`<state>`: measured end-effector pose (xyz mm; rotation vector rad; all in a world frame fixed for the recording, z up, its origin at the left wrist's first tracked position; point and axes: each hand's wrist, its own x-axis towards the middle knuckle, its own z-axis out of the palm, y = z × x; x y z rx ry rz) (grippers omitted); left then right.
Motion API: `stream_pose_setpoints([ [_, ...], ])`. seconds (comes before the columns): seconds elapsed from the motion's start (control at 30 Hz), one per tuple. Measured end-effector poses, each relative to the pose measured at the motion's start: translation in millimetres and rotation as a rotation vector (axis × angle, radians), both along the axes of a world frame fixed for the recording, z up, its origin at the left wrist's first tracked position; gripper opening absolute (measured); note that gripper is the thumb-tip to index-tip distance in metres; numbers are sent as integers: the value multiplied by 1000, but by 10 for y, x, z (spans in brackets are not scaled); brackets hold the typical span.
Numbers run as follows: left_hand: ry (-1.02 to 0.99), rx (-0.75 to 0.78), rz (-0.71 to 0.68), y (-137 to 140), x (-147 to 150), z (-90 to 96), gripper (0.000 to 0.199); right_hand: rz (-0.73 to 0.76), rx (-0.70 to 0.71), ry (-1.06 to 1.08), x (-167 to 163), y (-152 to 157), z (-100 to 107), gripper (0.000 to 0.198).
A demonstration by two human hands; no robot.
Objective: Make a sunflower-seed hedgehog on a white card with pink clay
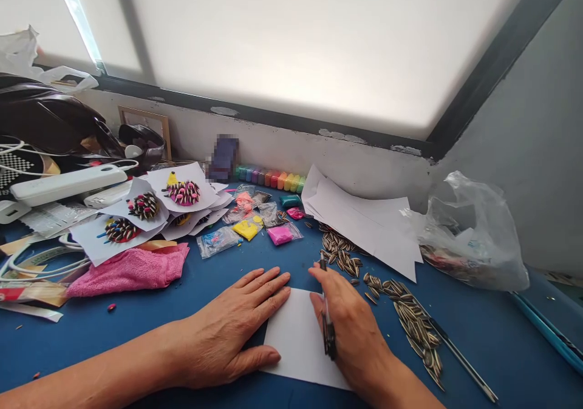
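Note:
A small sheet of white paper (296,342) lies on the blue tabletop in front of me. My left hand (230,330) rests flat at its left edge, fingers stretched out and thumb on the lower corner. Over the sheet's right side, my right hand (353,318) is closed around a pen (326,312) with a clear barrel and black ends. Whether the pen touches the paper cannot be made out. Just right of this hand, striped sunflower seeds (416,324) are scattered in a trail, and a second pen (469,366) lies beside them.
Seed-covered paper crafts (182,192) lie back left, above a pink cloth (132,269). Small bags of coloured clay (248,227) sit mid-table, before a row of coloured pots (277,179). Larger white sheets (364,215) and a plastic bag (473,239) are at the back right.

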<state>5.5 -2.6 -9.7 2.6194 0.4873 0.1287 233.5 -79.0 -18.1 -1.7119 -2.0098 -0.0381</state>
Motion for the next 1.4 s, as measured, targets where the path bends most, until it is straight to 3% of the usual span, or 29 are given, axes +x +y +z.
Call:
stream_pose_setpoints([
  [0.2,7,-3,-10,12,-8,-30,76,143,-3,-2,-201,-114,-56,34],
  [0.9,-8,39,-33,19,-22,-92,75,128,-45,21,-242,-126,14,42],
  [1.17,-24,-5,-5,11,0,5,76,127,-41,142,-155,-109,21,44],
  [1.3,25,-4,-10,16,9,70,77,5,-60,365,-78,-55,155,33],
  [1.4,57,-6,3,20,9,94,78,41,-42,504,-52,-28,295,31],
])
